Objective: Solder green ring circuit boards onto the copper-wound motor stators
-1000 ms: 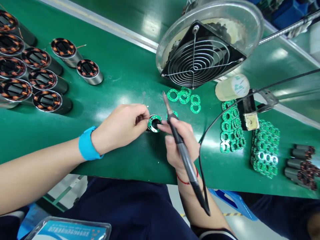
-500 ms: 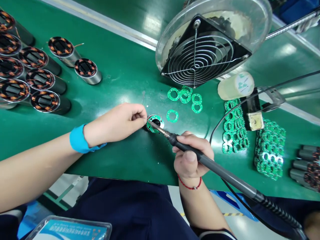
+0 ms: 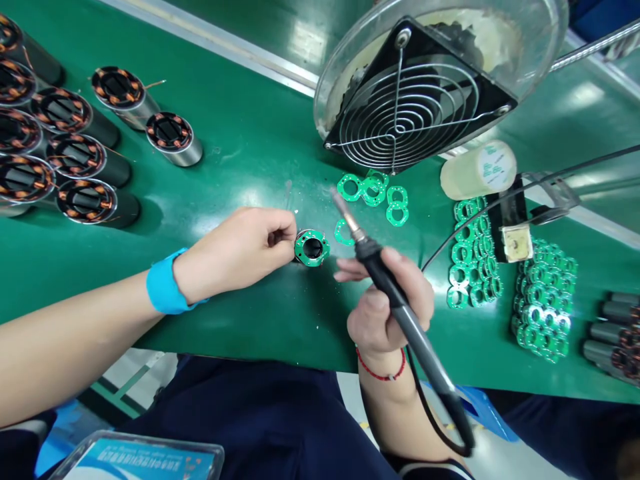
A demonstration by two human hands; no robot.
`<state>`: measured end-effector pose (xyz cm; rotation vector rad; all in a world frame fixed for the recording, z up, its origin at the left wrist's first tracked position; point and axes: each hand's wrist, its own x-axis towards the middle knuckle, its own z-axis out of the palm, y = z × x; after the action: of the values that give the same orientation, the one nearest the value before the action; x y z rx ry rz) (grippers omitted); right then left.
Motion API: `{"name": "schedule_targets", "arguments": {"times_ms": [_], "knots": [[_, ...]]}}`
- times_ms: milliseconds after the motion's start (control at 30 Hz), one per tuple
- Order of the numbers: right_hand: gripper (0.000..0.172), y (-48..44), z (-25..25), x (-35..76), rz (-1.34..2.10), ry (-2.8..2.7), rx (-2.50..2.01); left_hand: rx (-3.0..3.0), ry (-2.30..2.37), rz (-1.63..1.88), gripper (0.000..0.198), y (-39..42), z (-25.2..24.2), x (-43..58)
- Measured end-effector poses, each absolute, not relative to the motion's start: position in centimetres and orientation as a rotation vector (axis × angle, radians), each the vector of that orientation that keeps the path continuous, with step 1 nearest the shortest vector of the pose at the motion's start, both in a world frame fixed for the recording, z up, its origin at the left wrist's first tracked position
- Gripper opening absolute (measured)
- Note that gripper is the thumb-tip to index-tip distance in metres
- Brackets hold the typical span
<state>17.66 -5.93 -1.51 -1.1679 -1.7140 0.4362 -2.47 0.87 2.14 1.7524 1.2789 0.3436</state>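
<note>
A motor stator topped by a green ring-shaped circuit board (image 3: pixel 301 255) stands on the bench in front of me, its dark round hole facing up. At its left edge is my left hand (image 3: pixel 255 243), thumb and fingertips pinched together; what lies between them is hidden. My right hand (image 3: pixel 393 303) is wrapped round a soldering iron (image 3: pixel 420 343). The iron points up and left, its tip in the air above and right of the stator, apart from it. Behind the iron lies a loose green ring board (image 3: pixel 341 233), partly covered.
A fan with a wire guard (image 3: pixel 395 130) stands at the back. Several loose ring boards (image 3: pixel 397 215) lie before it. Stacked boards (image 3: pixel 543 300), a pale roll (image 3: pixel 477 170) and a sponge holder (image 3: pixel 516 243) sit right. Wound stators (image 3: pixel 83 200) stand left; more stators (image 3: pixel 613 333) lie far right.
The soldering iron has lifted off the board and swung up and right, its tip now clear of the stator. My left hand stays pinched at the stator's edge.
</note>
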Motion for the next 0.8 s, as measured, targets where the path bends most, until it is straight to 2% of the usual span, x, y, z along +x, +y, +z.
{"name": "schedule_targets", "arguments": {"times_ms": [100,267,367,533,667,800], "knots": [[0.04,-5.2,-1.4,17.2,0.496,-1.695,-1.177,1.752,1.281,0.351,0.012,0.9,2.1,-2.4],[0.064,-4.0,-1.6,16.7,0.831,-1.939,-1.146,1.746,1.268,0.312,0.01,1.1,1.8,-2.6],[0.061,-3.6,-2.2,16.5,0.836,-1.927,-1.16,1.668,1.257,0.314,0.013,1.2,1.7,-2.8],[0.059,-3.8,-2.6,16.0,0.524,-1.837,-1.124,1.454,1.126,0.288,0.039,0.4,2.0,-2.3],[0.068,-4.2,-2.0,15.9,0.509,-1.844,-1.095,1.215,1.016,0.386,0.036,-0.3,2.3,-1.6],[0.06,-4.6,-1.1,16.2,0.598,-1.773,-1.026,1.148,0.958,0.382,0.038,-0.3,2.5,-1.7]]}}
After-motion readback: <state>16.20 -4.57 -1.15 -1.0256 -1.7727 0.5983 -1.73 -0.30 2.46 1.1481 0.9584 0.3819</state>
